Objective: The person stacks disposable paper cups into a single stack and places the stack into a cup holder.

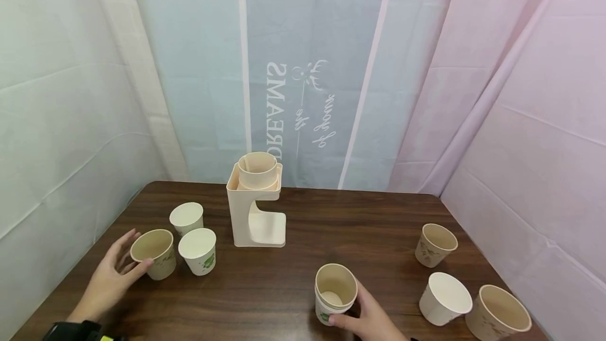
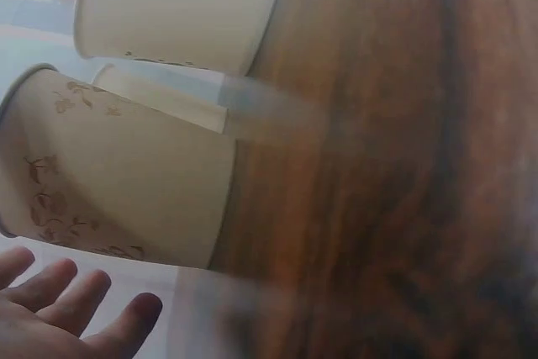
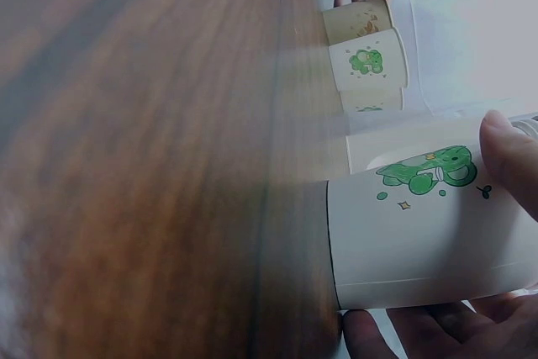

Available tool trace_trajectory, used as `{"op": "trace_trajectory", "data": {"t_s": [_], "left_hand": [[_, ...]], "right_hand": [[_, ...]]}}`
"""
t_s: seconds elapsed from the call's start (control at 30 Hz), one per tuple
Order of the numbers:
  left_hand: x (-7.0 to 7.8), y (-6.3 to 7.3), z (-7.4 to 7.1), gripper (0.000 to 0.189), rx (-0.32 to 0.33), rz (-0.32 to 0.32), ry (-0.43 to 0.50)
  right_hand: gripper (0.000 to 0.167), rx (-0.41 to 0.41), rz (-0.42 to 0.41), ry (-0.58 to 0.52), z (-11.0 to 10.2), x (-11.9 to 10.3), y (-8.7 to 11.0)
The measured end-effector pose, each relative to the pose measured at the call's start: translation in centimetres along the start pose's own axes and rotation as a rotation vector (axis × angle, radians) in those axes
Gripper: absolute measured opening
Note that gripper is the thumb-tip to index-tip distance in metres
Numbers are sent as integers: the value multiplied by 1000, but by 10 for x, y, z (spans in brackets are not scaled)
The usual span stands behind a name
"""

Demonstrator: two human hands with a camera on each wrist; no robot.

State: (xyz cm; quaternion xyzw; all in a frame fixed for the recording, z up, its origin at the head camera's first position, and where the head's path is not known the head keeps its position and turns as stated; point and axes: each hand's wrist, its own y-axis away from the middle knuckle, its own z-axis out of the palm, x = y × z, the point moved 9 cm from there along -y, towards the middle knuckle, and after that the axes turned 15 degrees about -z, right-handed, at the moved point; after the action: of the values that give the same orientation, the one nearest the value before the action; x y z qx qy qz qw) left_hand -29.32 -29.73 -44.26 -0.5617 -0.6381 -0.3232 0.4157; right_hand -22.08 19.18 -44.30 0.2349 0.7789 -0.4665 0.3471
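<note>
Head view, with the cream stand as landmark: one stand, upright toward the far edge of a brown wood-grain table, cream cylinder seated in its top. Right hand: to the right of the stand and nearer the wearer, fingers and thumb wrapped round a cup stack, held upright. Stack composition: white cup with green cartoon print outside and below, tan rims showing above. Left hand: to the left of the stand and nearer the wearer, fingers spread and loosely bent about the left tan cup, not clenched; whether skin meets the cup cannot be told. Left tan cup: upright, brown floral print. Between it and the stand: one printed white cup, green motif, upright. Behind these two, also left of the stand: one farther white cup, upright. Well to the right of the stand: one far tan cup, floral; nearer the wearer, one right white cup; just beside that, one near tan cup, outermost. Behind the stand: pale blue curtain, mirrored white lettering. Left wrist: black band.
</note>
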Motion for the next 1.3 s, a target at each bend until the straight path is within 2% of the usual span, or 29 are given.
{"op": "trace_trajectory", "data": {"t_s": [0.17,0.43,0.8,1.17,1.3], "left_hand": [[-3,0,3,86,-14,-45,3],[-1,1,3,83,37,-27,9],[-5,-1,4,80,23,-47,7],[-2,0,4,77,29,22,35],[0,0,4,76,31,25,40]], "right_hand": [[70,1,-15,14,0,-2,-1],[70,3,4,15,-1,0,1],[71,5,25,34,-2,1,2],[71,4,0,27,-1,0,1],[71,7,-8,37,-1,-1,1]]}}
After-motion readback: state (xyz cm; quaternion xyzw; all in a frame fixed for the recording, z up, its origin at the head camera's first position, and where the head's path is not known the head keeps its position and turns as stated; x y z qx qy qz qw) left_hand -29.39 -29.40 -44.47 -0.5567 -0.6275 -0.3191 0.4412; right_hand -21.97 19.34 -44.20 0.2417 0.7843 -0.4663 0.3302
